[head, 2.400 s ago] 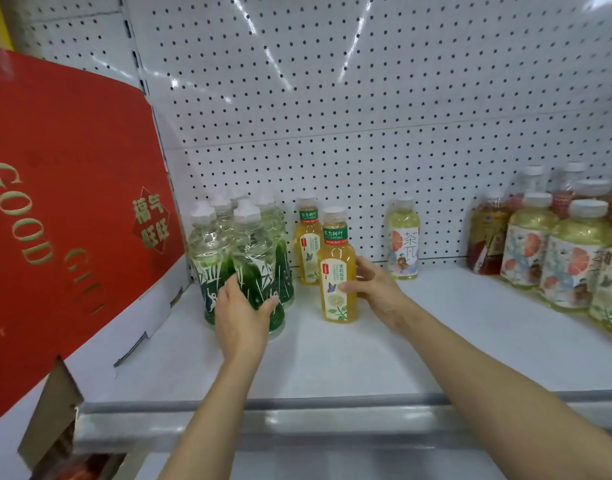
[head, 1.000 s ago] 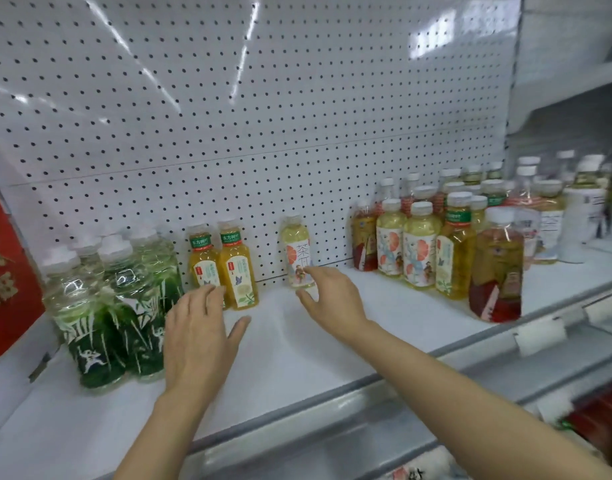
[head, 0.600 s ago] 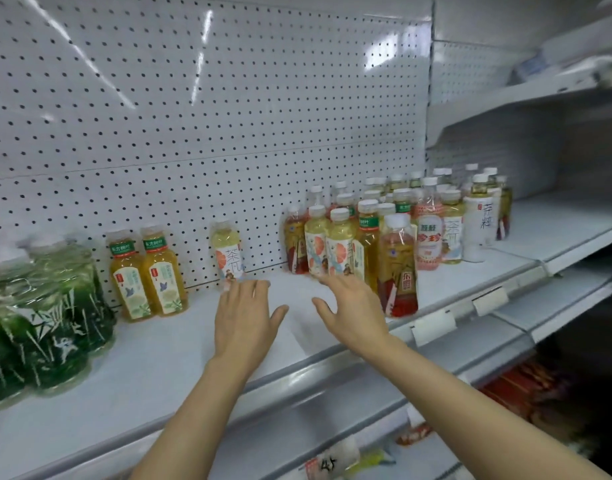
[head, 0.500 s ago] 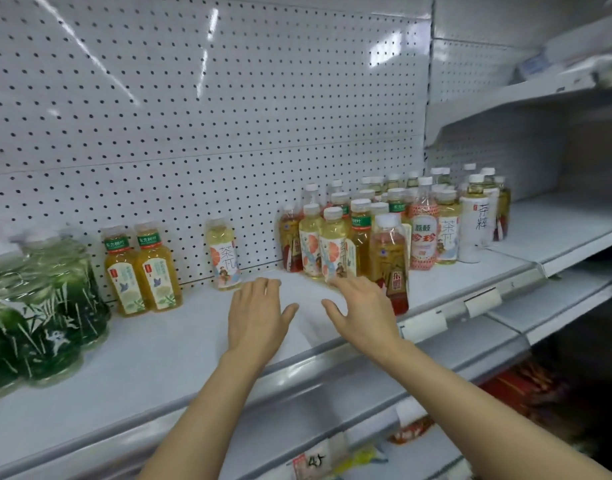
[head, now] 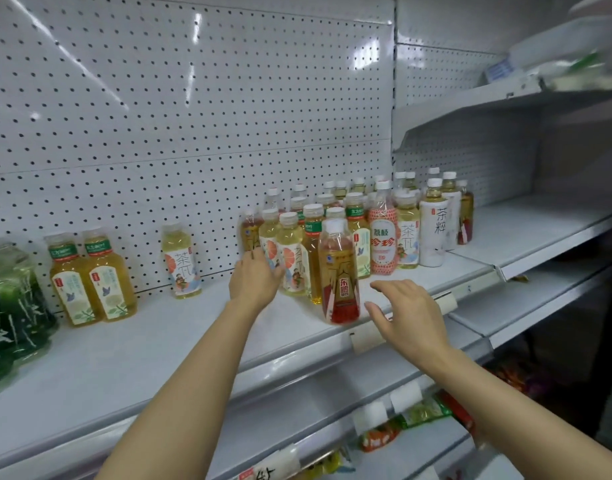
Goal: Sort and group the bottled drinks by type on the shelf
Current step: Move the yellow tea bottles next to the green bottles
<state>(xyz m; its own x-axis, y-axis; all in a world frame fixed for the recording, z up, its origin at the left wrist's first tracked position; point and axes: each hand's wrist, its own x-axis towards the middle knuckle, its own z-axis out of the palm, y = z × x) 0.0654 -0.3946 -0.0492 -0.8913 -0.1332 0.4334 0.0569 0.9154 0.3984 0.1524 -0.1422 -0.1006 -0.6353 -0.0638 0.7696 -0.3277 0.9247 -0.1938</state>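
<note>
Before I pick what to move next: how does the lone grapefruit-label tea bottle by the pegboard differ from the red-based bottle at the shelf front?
The lone tea bottle holds pale yellow-green drink; the red-based bottle holds amber drink. The tea bottle stands alone at the back by the pegboard; the red-based one stands at the front of the mixed cluster, between the two hands. The red-based bottle looks taller. Both stand upright with pale caps.

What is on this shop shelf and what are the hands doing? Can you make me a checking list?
Surface: white metal shelf, pegboard back.
Job's things: two yellow tea bottles side by side; lone grapefruit-label bottle apart; mixed bottle cluster; red-label amber bottle at front.
Clutter: green shrink-wrapped bottle pack at far left.
Grippers: left hand touches cluster's grapefruit bottles; right hand open beside amber bottle, apart.
Cables: nothing seen.
Surroundings: price-tag holders, packets on lower shelf.
</note>
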